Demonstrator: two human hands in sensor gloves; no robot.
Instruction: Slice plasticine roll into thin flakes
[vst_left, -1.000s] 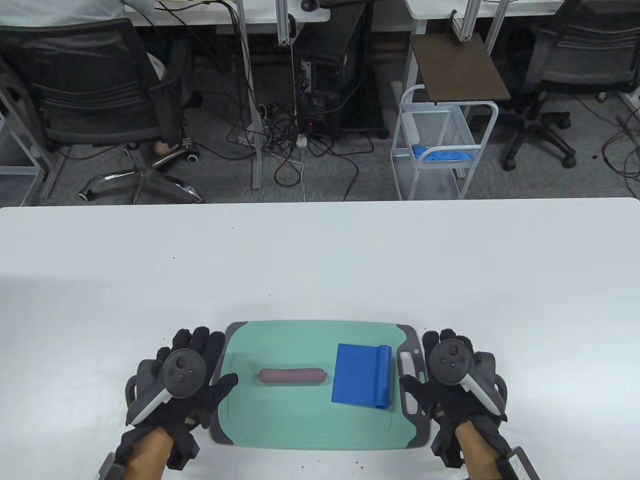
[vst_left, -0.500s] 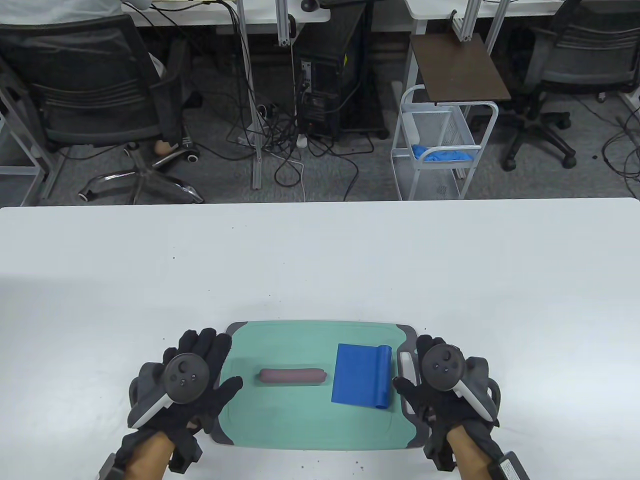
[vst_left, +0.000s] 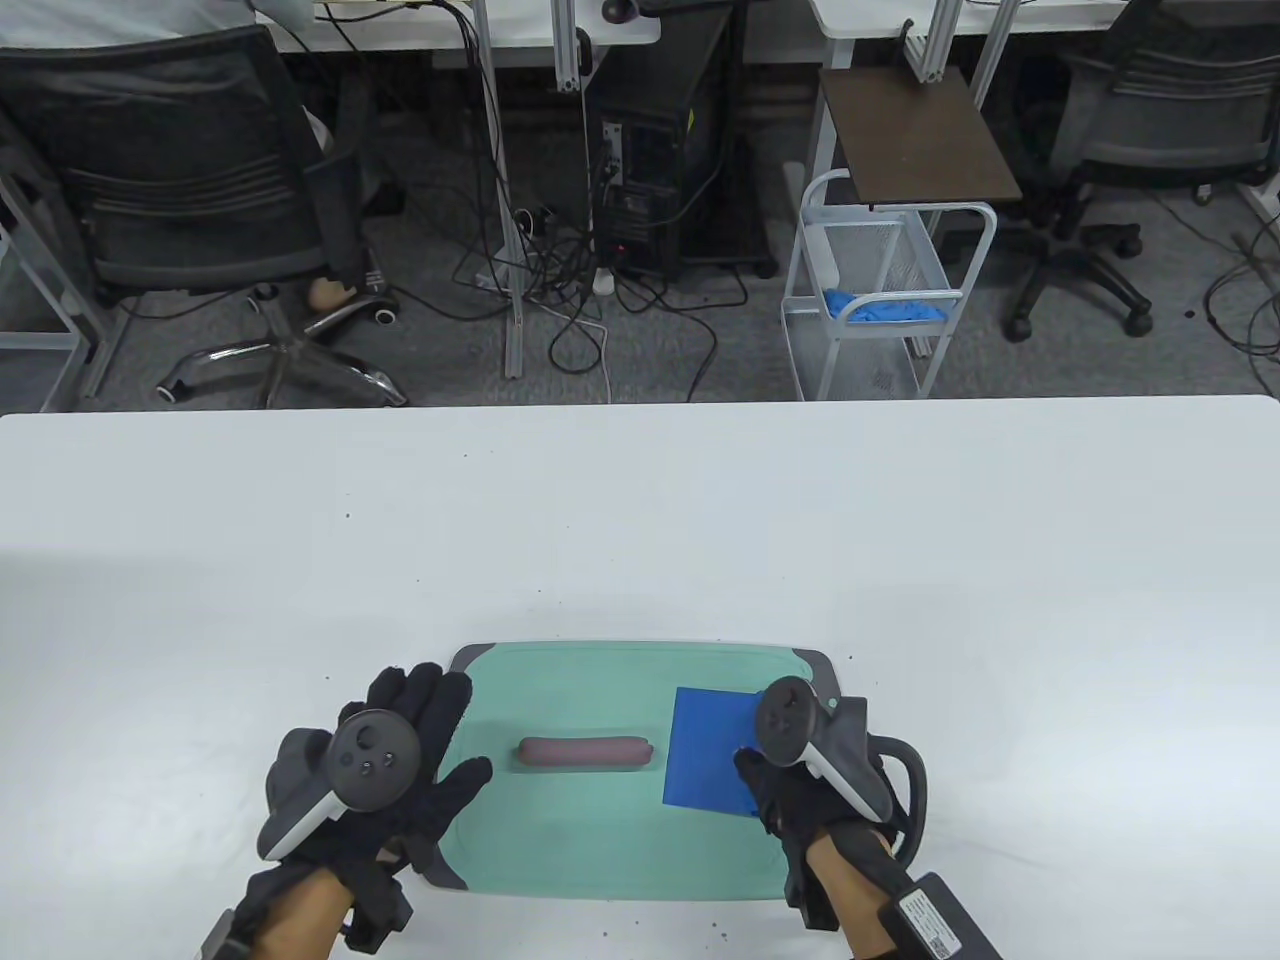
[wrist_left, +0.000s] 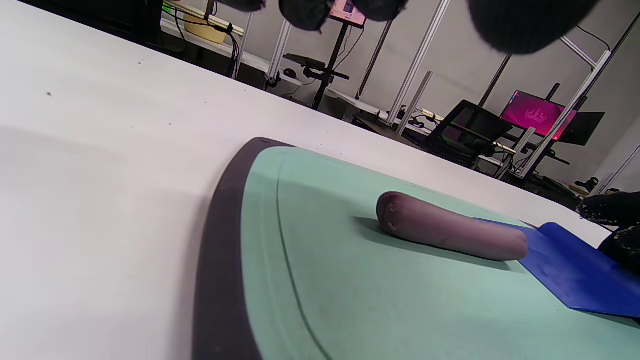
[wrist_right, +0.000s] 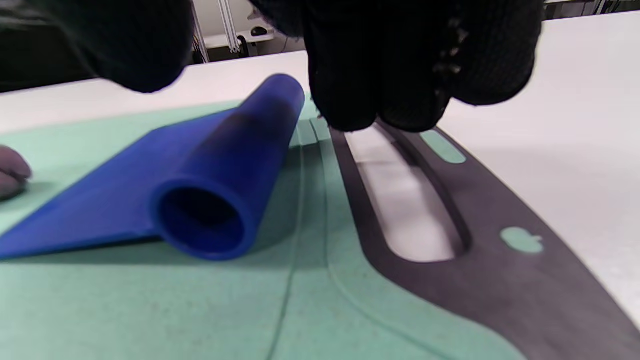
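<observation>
White surface (vst_left: 640, 520) carries my cutting board (vst_left: 600, 850); nothing is sliced yet. Plasticine roll (vst_left: 585, 753) lies whole just right of my open, empty left hand (vst_left: 385, 770). My right hand (vst_left: 800, 770) hovers, fingers curled, over the blue scraper (vst_left: 705, 745), not gripping it
</observation>
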